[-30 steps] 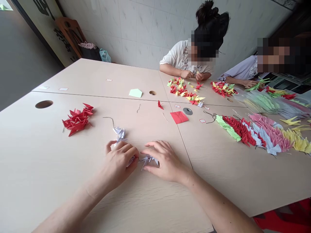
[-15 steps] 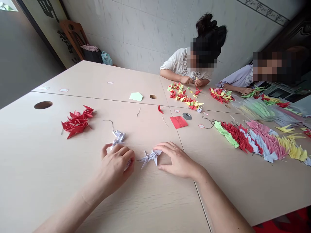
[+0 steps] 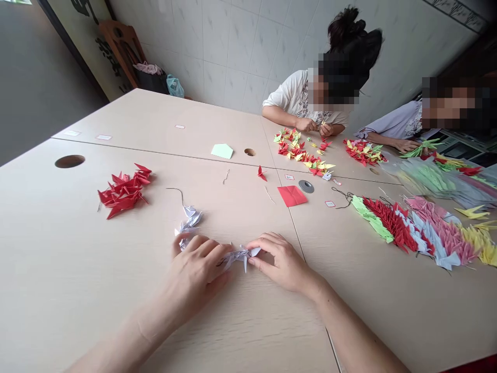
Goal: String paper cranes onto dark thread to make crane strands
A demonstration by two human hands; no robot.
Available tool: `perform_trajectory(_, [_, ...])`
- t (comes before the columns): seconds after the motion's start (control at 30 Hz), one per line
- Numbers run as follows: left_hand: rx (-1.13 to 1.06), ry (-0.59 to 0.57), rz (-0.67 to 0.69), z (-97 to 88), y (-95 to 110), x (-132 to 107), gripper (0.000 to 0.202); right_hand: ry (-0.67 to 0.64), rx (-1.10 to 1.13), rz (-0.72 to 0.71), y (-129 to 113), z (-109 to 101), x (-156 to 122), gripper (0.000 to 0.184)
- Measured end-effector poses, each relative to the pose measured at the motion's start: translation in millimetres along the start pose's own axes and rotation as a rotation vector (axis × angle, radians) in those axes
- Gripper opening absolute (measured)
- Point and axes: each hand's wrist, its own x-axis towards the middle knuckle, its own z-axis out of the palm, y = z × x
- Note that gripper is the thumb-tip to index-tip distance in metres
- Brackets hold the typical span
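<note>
A string of pale lilac paper cranes point(image 3: 188, 221) lies on the beige table point(image 3: 77, 269), trailing a dark thread. My left hand point(image 3: 198, 269) rests curled over the near end of that string, fingers closed on it. My right hand point(image 3: 281, 261) pinches the last lilac crane point(image 3: 238, 255) with thumb and fingertips, right against the left hand. Both hands meet at that crane near the table's front middle.
A heap of red cranes point(image 3: 124, 190) lies to the left, a red folded square point(image 3: 292, 195) and a tape roll point(image 3: 306, 186) ahead. Long multicoloured crane garlands point(image 3: 411, 225) lie on the right. Two other people sit at the far side folding over small crane piles point(image 3: 301, 151).
My right hand has closed into a pinch on the lilac crane and pushed it left up to my left hand, closing the gap of thread. The view shifted slightly.
</note>
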Motion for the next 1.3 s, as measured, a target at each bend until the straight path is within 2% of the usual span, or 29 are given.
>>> perform_trajectory(0.17, [-0.023,0.002,-0.025,3.7,-2,0,0.015,0.023,0.056,-0.002,1,1,1,0.005])
perform_trajectory(0.3, [-0.009,0.034,-0.056,1.1,-4,1,0.013,0.048,0.077,0.022,0,0,1,0.011])
perform_trajectory(0.4, [0.006,0.026,-0.055,0.1,-5,1,0.016,0.057,0.085,0.019,-2,-1,-1,0.009])
perform_trajectory(0.53, [0.016,0.02,-0.051,1.9,-6,1,0.023,0.01,0.042,-0.029,-5,-2,-2,0.034])
perform_trajectory(0.6, [0.019,0.016,-0.045,2.9,-7,1,0.023,-0.017,0.012,-0.042,-5,0,-1,0.039])
perform_trajectory(0.67, [0.024,0.013,-0.039,3.2,-7,1,0.017,-0.011,0.0,-0.041,-5,3,1,0.037])
perform_trajectory(0.8, [0.029,0.0,-0.043,2.7,-7,3,0.009,0.038,0.03,-0.018,-5,8,3,0.018])
perform_trajectory(0.93, [0.027,-0.005,-0.059,2.8,-7,3,0.009,0.061,0.218,0.083,-6,5,3,0.015])
perform_trajectory(1.07, [0.017,0.015,-0.07,2.4,-8,2,0.014,0.001,0.441,0.25,-10,-2,3,0.016])
perform_trajectory(1.2, [0.027,0.017,-0.067,0.8,-4,1,0.019,-0.068,0.49,0.348,-11,-3,1,0.016])
perform_trajectory(1.3, [0.041,0.034,-0.055,2.2,-2,1,0.018,-0.095,0.477,0.355,-12,-1,1,0.018])
